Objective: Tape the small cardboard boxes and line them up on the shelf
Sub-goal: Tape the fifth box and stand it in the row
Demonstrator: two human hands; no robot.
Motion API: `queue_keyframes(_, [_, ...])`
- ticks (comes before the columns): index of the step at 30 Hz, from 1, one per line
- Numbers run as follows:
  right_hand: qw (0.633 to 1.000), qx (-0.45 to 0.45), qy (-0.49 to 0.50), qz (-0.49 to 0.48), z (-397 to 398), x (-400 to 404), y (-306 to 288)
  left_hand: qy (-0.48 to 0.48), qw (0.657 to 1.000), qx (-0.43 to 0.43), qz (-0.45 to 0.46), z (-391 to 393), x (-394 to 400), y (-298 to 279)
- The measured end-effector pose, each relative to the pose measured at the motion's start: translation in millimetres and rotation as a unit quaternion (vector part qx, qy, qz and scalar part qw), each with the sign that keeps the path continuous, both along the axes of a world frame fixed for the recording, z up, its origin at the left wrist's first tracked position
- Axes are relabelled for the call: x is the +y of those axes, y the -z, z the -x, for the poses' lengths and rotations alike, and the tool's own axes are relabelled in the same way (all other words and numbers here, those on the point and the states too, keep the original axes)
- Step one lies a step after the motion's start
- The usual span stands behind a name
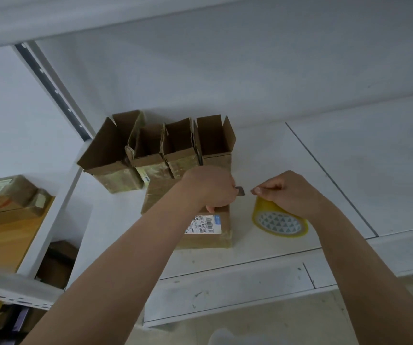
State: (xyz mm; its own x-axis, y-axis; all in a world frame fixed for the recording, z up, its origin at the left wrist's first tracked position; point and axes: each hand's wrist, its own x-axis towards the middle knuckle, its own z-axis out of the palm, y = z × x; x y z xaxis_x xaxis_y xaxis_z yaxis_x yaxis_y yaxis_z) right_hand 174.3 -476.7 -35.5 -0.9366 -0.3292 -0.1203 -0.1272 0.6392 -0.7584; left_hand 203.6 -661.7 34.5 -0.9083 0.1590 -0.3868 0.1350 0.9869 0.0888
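A: On the white shelf (287,155), where does the work stand?

B: One closed box (200,220) with a barcode label lies near the front edge. Behind it, touching one another in a row, stand four open boxes (165,150) with flaps up. The tape roll (278,221) rests just beside the closed box, on its right.

A: State of the hands?

B: The left hand (207,188) rests on the closed box, fingers curled round a small dark blade (240,191) that projects toward the right. The right hand (287,192) hovers over the roll, thumb and forefinger pinched narrow. They appear to hold the free end of the tape, but the strip itself is too clear to make out.

A: The step in hand?

B: By judgement, cutting the tape between box and roll.

A: Correct procedure?

B: The right hand should hold the strip taut and level, so the blade meets tension, not slack. The left hand should cut close to the box edge, stroke directed away from the right fingers. The left wrist should keep weight on the box to prevent sliding. The loose end should then be pressed flat.

A: Risk?

B: Slack tape folds onto itself. The blade is near the right fingertips.
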Motion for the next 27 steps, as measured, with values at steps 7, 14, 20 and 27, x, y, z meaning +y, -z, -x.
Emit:
queue_keyframes(7, [0.998, -0.003, 0.05, -0.023, -12, -5, 0, 0.02, 0.988, 0.078, 0.128, 1, 14, 10])
queue_keyframes(14, [0.995, -0.007, 0.099, 0.018, -19, 3, -1, 0.017, 0.992, 0.102, 0.076, -9, 10, 8])
queue_keyframes(20, [0.989, -0.048, 0.13, 0.049, -25, 17, 8, -0.172, 0.952, 0.158, -0.197, -17, -11, 20])
queue_keyframes(27, [0.986, -0.045, 0.142, 0.071, -27, 10, 9, -0.227, 0.94, 0.256, 0.005, -20, 26, 48])
